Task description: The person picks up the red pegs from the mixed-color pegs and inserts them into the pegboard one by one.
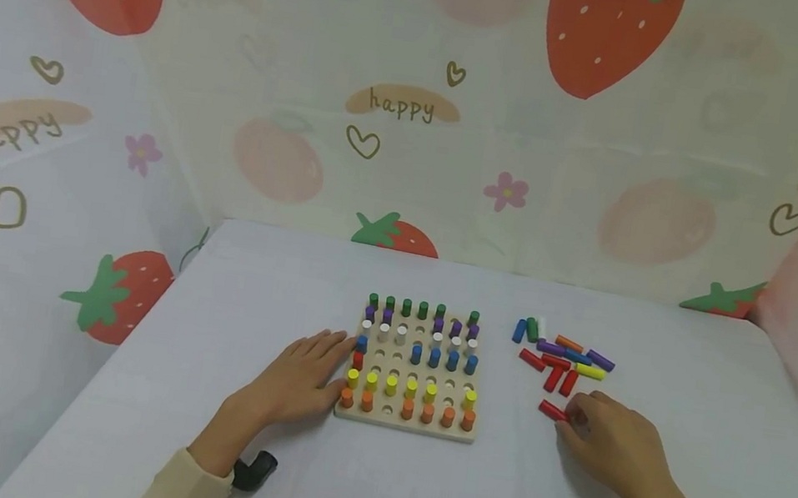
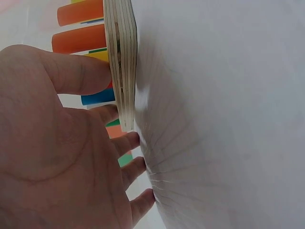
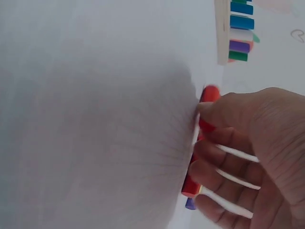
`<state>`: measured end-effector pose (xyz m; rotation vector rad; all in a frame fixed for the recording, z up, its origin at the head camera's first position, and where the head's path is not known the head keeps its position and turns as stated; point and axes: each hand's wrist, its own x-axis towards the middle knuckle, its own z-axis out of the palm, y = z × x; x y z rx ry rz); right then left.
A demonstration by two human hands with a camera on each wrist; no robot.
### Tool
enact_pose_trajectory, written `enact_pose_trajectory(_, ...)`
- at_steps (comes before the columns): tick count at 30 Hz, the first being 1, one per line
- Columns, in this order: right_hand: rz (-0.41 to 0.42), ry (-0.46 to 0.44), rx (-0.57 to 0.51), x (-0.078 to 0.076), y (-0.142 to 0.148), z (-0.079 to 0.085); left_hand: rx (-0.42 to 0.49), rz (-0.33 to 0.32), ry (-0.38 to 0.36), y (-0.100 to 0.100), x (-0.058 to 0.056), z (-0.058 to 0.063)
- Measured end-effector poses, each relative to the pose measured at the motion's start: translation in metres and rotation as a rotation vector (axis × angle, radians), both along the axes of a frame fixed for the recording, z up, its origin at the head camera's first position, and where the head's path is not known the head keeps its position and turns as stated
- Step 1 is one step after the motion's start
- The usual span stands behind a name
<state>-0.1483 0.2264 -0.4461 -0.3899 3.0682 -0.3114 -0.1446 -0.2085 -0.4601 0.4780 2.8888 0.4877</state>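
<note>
A wooden pegboard (image 1: 406, 427) lies flat on the table, its rows holding green, purple, white, blue, yellow and orange pegs. A single red peg (image 1: 357, 360) stands at the left of the otherwise bare red row. My left hand (image 1: 302, 379) rests at the board's left side, fingers extended; its thumb touches the layered board edge (image 2: 125, 62) beside the orange pegs (image 2: 78, 39). Right of the board, my right hand (image 1: 612, 441) pinches one end of a lying red peg (image 1: 553, 410) between thumb and fingers. The thumb covers part of this peg (image 3: 209, 94).
Beyond my right hand lie loose pegs: several red ones (image 1: 553, 379), a yellow one (image 1: 590, 372), an orange one (image 1: 569, 343), and blue, purple, green and white ones. White cloth (image 1: 272, 291) covers the table. A strawberry-print curtain (image 1: 409, 175) hangs behind.
</note>
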Motion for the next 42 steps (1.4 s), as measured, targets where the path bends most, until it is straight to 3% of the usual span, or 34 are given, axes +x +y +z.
enact_pose_trajectory(13, 0.083, 0.121, -0.042, -0.004, -0.004, 0.013, -0.006, 0.018, -0.006, -0.002, -0.002, 0.006)
enact_pose_trajectory(26, 0.128, 0.119, -0.04, -0.011, -0.013, 0.026, -0.007, -0.009, -0.001, 0.0, -0.006, -0.001)
enact_pose_trajectory(42, 0.194, 0.136, -0.047, -0.018, -0.041, 0.031, -0.001, 0.006, -0.021, 0.0, 0.0, 0.001)
